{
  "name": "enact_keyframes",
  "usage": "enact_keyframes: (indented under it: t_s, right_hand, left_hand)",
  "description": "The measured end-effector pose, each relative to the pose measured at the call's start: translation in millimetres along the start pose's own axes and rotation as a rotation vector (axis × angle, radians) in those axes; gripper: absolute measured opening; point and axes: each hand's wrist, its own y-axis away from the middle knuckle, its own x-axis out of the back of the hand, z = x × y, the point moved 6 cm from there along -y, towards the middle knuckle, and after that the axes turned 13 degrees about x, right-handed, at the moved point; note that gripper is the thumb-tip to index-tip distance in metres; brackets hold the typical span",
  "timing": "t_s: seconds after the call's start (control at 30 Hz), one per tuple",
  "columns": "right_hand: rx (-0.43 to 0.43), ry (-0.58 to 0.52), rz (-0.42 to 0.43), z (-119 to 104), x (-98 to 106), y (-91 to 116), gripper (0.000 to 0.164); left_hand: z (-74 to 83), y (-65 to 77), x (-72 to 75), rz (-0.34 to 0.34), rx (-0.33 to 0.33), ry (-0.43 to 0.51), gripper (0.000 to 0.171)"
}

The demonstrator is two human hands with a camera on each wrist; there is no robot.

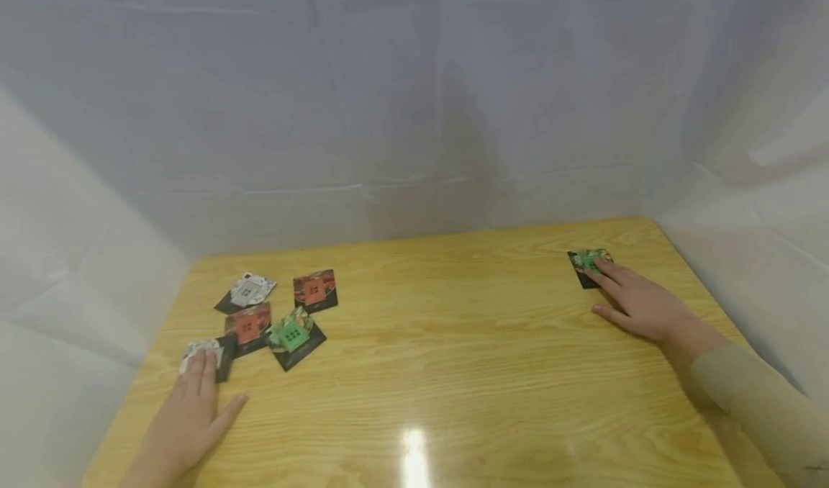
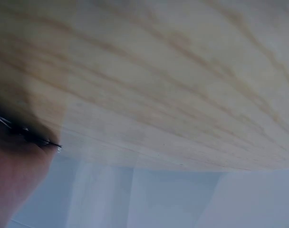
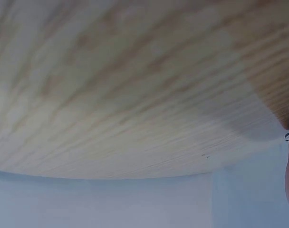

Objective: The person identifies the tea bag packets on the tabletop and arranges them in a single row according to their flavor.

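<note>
In the head view my left hand [image 1: 184,416] lies at the front left, its straight fingers resting on a flat white-and-black square packet [image 1: 227,355] and covering part of it. My right hand [image 1: 641,302] reaches to the far right, where its extended fingertips touch a green-and-black packet [image 1: 586,276]. Beside the left hand lie another green packet [image 1: 294,335], a red packet [image 1: 247,324], a second red packet [image 1: 315,291] and a white-and-grey one [image 1: 249,291]. Part of the left hand [image 2: 16,175] shows at the left wrist view's edge, against a dark packet edge.
A yellow wood-grain table [image 1: 453,330] bears everything, with a bright light reflection at its front. A pale cloth [image 1: 401,99] hangs behind the table's far edge, and white cloth sides [image 1: 58,258] stand left and right.
</note>
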Motion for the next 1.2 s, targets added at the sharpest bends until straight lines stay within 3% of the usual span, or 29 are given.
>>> enact_keyframes:
  t_s: [0.3,0.53,0.83,1.2]
  right_hand:
    - [0.045,0.07,0.07,-3.9,4.9,-7.8,0.069]
    - [0.098,0.087,0.138,-15.8,18.2,-23.5,0.068]
    - [0.17,0.132,0.157,-33.1,28.6,-57.9,0.069]
    - [0.219,0.086,0.193,-58.4,33.9,-106.5,0.069]
  left_hand:
    - [-6.8,3.3,-3.1,0.029,-0.009,-0.003,0.094]
    - [-5.5,3.7,-2.6,0.007,-0.005,0.004,0.094]
    - [0.0,2.4,3.1,0.003,0.011,-0.002,0.095]
    - [-0.4,-0.9,0.6,-0.02,0.018,-0.004,0.098]
